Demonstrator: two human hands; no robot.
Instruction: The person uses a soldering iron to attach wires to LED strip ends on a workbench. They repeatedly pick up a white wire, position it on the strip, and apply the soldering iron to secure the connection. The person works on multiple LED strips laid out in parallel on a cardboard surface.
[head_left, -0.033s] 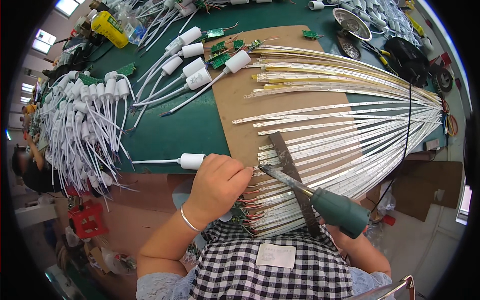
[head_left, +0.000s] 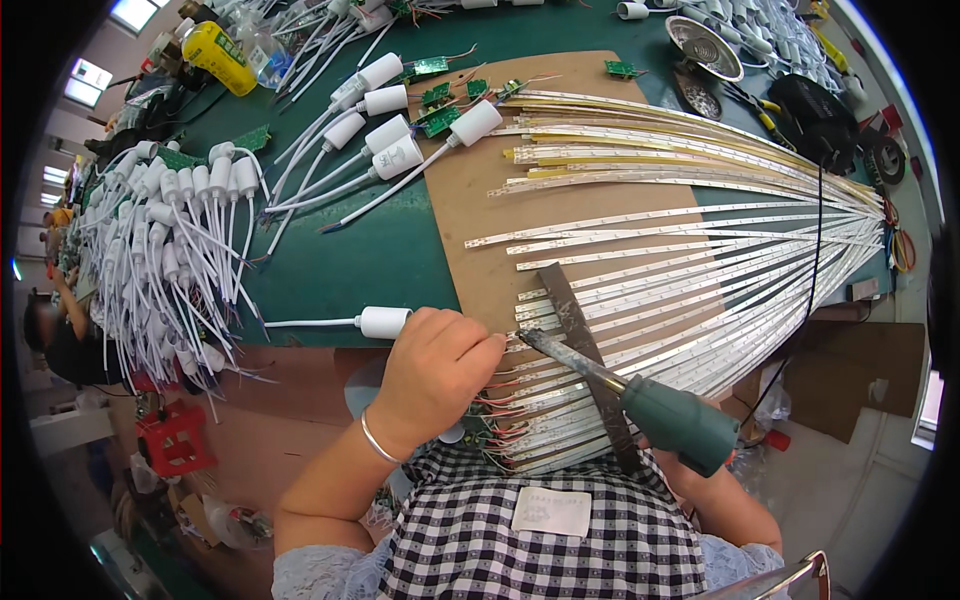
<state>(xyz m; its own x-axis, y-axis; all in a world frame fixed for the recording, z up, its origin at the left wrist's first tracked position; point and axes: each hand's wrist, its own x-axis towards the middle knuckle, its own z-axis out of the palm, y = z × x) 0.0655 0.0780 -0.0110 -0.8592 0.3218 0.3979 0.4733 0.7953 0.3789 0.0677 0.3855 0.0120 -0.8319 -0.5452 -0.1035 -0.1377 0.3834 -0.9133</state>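
Note:
My left hand is closed in a pinch at the ends of the LED strips; what its fingertips hold is hidden. Beside its knuckles lies a white lamp cap with a white cable running left. My right hand, mostly hidden, grips the green handle of a soldering iron. The iron's tip meets or hovers just over a strip end, close to my left fingertips. A dark flat bar lies across the strips. Thin red wires show at the nearer strip ends.
A brown board lies under the strips on the green table. White caps with cables are heaped at left; more caps and green circuit boards lie farther back. Pliers and a metal dish sit at back right.

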